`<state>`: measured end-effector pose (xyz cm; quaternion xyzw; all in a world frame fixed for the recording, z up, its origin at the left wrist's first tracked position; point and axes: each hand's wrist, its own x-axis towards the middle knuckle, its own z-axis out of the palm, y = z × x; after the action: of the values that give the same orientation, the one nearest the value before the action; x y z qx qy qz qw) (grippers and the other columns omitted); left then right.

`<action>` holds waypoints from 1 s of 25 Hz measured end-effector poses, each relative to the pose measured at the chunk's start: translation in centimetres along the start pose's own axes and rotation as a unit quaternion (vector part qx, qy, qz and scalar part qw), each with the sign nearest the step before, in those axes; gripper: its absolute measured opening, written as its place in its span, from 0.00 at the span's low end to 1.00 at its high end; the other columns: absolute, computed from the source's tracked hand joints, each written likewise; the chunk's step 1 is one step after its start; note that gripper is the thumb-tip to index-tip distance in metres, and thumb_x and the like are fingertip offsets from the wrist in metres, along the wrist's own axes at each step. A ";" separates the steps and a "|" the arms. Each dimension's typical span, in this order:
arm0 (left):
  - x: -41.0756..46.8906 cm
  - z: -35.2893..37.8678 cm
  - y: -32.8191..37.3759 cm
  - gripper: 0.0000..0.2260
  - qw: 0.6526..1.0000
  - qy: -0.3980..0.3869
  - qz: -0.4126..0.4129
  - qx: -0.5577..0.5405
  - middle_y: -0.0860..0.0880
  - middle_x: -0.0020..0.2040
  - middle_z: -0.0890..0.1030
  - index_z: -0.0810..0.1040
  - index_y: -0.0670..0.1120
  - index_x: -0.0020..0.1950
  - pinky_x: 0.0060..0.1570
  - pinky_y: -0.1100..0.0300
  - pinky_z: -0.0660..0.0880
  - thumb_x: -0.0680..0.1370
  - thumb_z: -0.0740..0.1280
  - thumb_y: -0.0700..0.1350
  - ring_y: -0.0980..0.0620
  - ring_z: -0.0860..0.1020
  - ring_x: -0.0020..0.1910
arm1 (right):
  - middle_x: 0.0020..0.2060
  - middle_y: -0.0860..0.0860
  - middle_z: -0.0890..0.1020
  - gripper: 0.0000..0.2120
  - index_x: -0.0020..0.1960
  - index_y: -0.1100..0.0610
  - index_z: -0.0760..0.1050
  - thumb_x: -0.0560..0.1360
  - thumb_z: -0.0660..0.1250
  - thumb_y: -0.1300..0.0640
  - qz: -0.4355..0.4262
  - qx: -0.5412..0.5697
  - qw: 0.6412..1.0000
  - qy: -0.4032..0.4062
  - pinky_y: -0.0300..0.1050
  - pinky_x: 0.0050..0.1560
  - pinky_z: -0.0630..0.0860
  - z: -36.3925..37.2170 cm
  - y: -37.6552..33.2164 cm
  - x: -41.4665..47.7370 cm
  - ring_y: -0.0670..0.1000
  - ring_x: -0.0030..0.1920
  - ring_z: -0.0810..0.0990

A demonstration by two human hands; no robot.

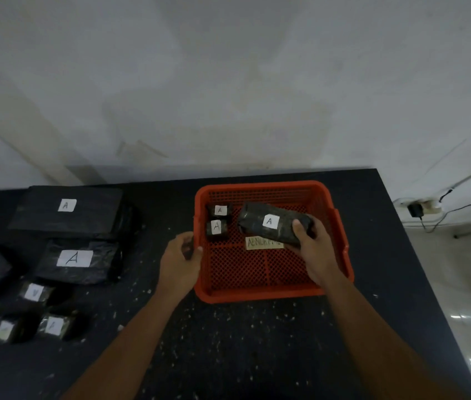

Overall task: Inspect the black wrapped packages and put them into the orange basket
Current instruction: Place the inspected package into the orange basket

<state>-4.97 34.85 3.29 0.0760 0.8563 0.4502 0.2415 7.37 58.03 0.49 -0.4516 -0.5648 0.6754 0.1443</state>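
Observation:
An orange mesh basket (260, 294) stands on the dark table. Inside it, at the far left, lie two small black wrapped packages (219, 210) (216, 228), each with a white "A" label. My right hand (313, 249) grips the right end of a longer black wrapped package (269, 223) with an "A" label, held tilted inside the basket above a paper note (263, 243). My left hand (181, 258) rests at the basket's left rim with its fingers curled, holding nothing that I can see.
Several more black "A"-labelled packages lie at the table's left: a large flat one (67, 207), a medium one (77, 261), and smaller ones (54, 326) near the front. White specks litter the table (228, 342). A wall plug and cables (416, 210) sit beyond the right edge.

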 end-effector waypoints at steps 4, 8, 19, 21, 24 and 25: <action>0.8 0.2 -0.3 0.12 1.000 -0.009 0.001 0.015 0.59 0.51 0.76 0.72 0.54 0.58 0.52 0.68 0.68 0.79 0.64 0.39 0.63 0.74 0.49 | 0.54 0.49 0.84 0.09 0.57 0.43 0.77 0.79 0.67 0.54 0.007 -0.052 0.999 -0.015 0.55 0.58 0.82 0.8 0.1 4.2 0.51 0.55 0.84; 1.4 0.5 -0.7 0.14 1.000 -0.009 -0.004 0.025 0.59 0.52 0.76 0.70 0.50 0.63 0.53 0.68 0.69 0.79 0.64 0.39 0.63 0.75 0.51 | 0.58 0.54 0.82 0.17 0.62 0.55 0.73 0.76 0.72 0.52 0.031 -0.048 0.998 0.012 0.57 0.58 0.81 2.0 0.5 6.5 0.53 0.57 0.82; 2.0 0.6 -1.7 0.15 0.999 -0.018 -0.002 0.033 0.61 0.54 0.76 0.69 0.52 0.64 0.57 0.64 0.72 0.79 0.64 0.40 0.64 0.76 0.52 | 0.56 0.58 0.82 0.18 0.63 0.61 0.76 0.79 0.66 0.49 0.013 -0.189 0.979 0.075 0.45 0.57 0.70 4.4 1.9 7.4 0.58 0.59 0.79; 2.0 0.4 -1.6 0.16 0.999 -0.023 -0.002 0.032 0.59 0.56 0.76 0.69 0.52 0.66 0.59 0.60 0.73 0.79 0.64 0.41 0.60 0.76 0.55 | 0.56 0.56 0.83 0.17 0.62 0.58 0.77 0.80 0.65 0.48 -0.009 -0.203 0.978 0.056 0.46 0.59 0.71 4.2 2.0 7.1 0.58 0.59 0.79; 1.8 0.2 -1.7 0.16 0.999 -0.023 0.007 0.032 0.64 0.51 0.75 0.71 0.53 0.65 0.57 0.62 0.73 0.79 0.64 0.41 0.65 0.75 0.51 | 0.57 0.55 0.82 0.17 0.63 0.57 0.76 0.80 0.65 0.47 -0.018 -0.209 0.976 0.056 0.45 0.60 0.70 3.7 1.6 6.3 0.56 0.60 0.79; 1.6 0.1 -1.8 0.15 0.999 -0.022 0.011 0.032 0.66 0.50 0.75 0.71 0.54 0.64 0.56 0.63 0.73 0.79 0.64 0.41 0.67 0.75 0.50 | 0.56 0.55 0.82 0.17 0.62 0.57 0.76 0.80 0.65 0.47 -0.019 -0.212 0.975 0.060 0.44 0.58 0.70 3.5 1.4 6.0 0.56 0.59 0.79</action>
<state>-6.16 34.43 1.27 0.1028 0.8641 0.4229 0.2528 1.81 59.58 -3.60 -0.5010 -0.6942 0.5087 0.0917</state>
